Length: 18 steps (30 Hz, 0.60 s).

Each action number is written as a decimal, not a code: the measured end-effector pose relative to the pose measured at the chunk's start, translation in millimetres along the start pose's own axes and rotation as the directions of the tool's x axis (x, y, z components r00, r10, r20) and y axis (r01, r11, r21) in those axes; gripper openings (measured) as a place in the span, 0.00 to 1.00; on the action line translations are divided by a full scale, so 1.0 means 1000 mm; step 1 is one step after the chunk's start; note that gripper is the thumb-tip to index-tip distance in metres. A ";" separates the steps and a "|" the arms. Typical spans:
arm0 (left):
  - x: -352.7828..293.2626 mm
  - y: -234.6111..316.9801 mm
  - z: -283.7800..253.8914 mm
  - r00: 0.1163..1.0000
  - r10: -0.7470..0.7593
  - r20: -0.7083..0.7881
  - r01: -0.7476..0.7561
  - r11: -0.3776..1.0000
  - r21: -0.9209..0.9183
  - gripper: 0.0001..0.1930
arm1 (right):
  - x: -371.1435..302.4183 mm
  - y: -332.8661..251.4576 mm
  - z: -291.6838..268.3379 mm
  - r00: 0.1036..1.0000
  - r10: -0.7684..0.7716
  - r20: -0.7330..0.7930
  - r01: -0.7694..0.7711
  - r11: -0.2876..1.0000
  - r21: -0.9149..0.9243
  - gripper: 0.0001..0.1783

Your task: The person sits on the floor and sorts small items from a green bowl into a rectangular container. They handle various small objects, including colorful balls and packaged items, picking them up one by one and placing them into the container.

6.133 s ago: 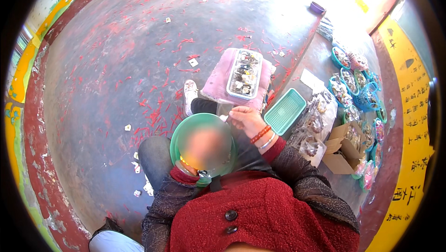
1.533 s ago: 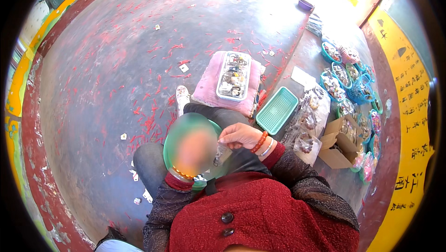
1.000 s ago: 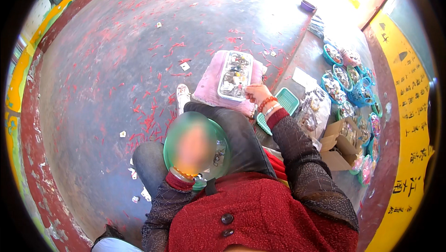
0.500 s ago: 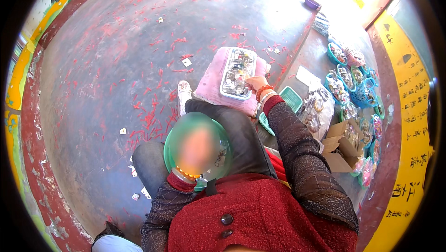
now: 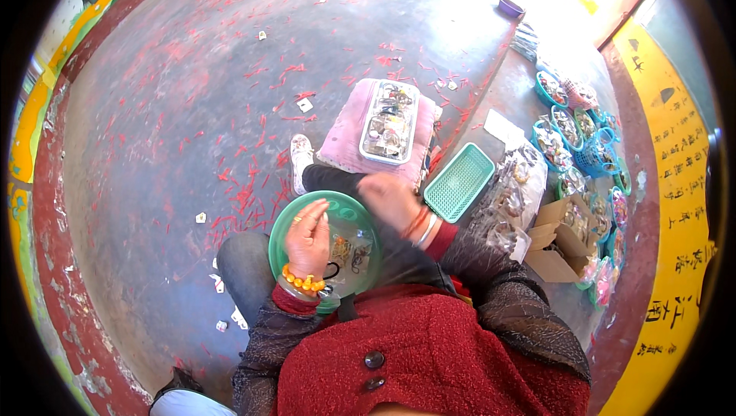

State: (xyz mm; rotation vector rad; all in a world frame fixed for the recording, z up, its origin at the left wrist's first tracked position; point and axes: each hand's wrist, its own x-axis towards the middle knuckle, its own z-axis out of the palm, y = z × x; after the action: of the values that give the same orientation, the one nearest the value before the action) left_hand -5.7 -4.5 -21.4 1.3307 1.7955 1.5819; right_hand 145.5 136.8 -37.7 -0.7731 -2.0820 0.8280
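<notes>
A round green basin [image 5: 276, 220] rests on my lap, holding small clear packets [image 5: 356, 255] and a dark loop. Over its left side is my left hand [image 5: 308, 241], wearing a ring and orange beads. Its thumb and fingers are pressed together; whatever they may pinch cannot be made out. My right hand [image 5: 392, 200], smeared by motion, hangs over my right thigh just right of the basin. Its fingers are too blurred to read. Ahead, a clear rectangular box [image 5: 389, 157] full of small packaged items sits on a pink cushion [image 5: 345, 136].
An aqua perforated tray [image 5: 460, 182] lies right of the cushion. Beyond it are a clear bag of items [image 5: 517, 194], an open cardboard box [image 5: 556, 263] and several filled baskets [image 5: 598, 157] along the wall. Red scraps [image 5: 249, 201] and white bits litter the floor.
My right hand has left the clear box and come back toward the basin. The aqua tray is now uncovered. My left hand, blurred out before, now shows above the basin.
</notes>
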 end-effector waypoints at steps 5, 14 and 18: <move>0.005 0.018 -0.009 0.967 -0.242 -0.081 0.206 0.927 -0.313 0.10 | -0.049 -0.058 0.038 0.861 -0.298 0.413 0.352 0.934 -0.059 0.18; 0.006 0.020 -0.016 0.902 -0.433 -0.008 0.381 0.804 -0.457 0.10 | -0.077 -0.040 0.057 0.723 -0.200 0.661 0.390 0.908 -0.152 0.27; 0.006 0.019 -0.015 0.904 -0.426 0.011 0.383 0.801 -0.460 0.10 | -0.077 -0.041 0.060 0.772 -0.219 0.597 0.377 0.913 -0.153 0.28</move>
State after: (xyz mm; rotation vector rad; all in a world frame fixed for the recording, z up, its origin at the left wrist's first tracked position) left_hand -12.9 -8.9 2.3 0.6125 1.4946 1.6894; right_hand 128.0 37.4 -69.3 -0.3076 -2.8100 0.6510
